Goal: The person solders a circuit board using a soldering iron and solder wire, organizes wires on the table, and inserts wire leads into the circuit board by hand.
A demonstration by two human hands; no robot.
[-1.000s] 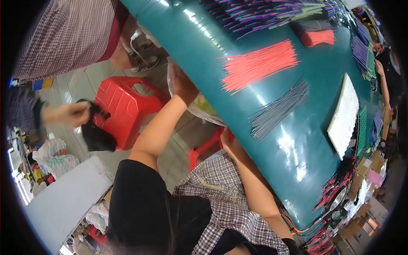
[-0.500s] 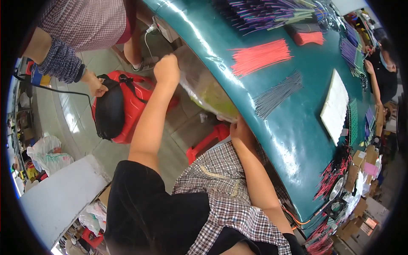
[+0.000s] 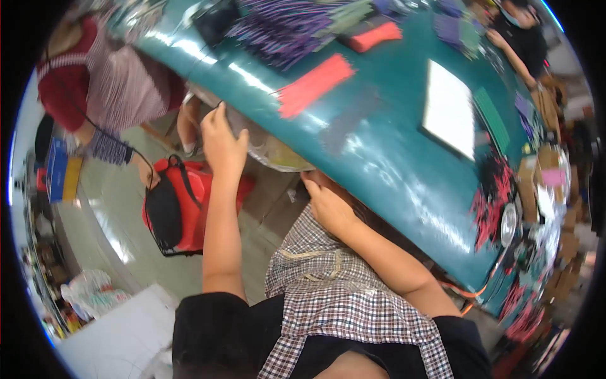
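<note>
Beneath the near edge of the green-topped table [image 3: 391, 183] is a clear plastic bag [image 3: 278, 156] with something yellow-green showing through it. My left hand [image 3: 224, 142] is raised at the table edge, beside the bag's far end. Its fingers point up and its thumb stands apart, with nothing seen in them. My right hand [image 3: 329, 205] is at the bag's near end, fingers bent together on its rim. The table edge hides part of the bag and what lies beneath.
On the table lie red strips [image 3: 315, 85], blurred dark strips [image 3: 350, 123], purple bundles [image 3: 284, 28] and a white slab [image 3: 448, 110]. A red chair with a black bag [image 3: 167, 211] stands left, with another person's hand [image 3: 146, 174] at it. A second person [image 3: 521, 41] is at far right.
My left hand has gone from a closed fist to spread fingers. The whole view has turned, so table and chair sit differently in it. My right hand stays by the bag's near end.
</note>
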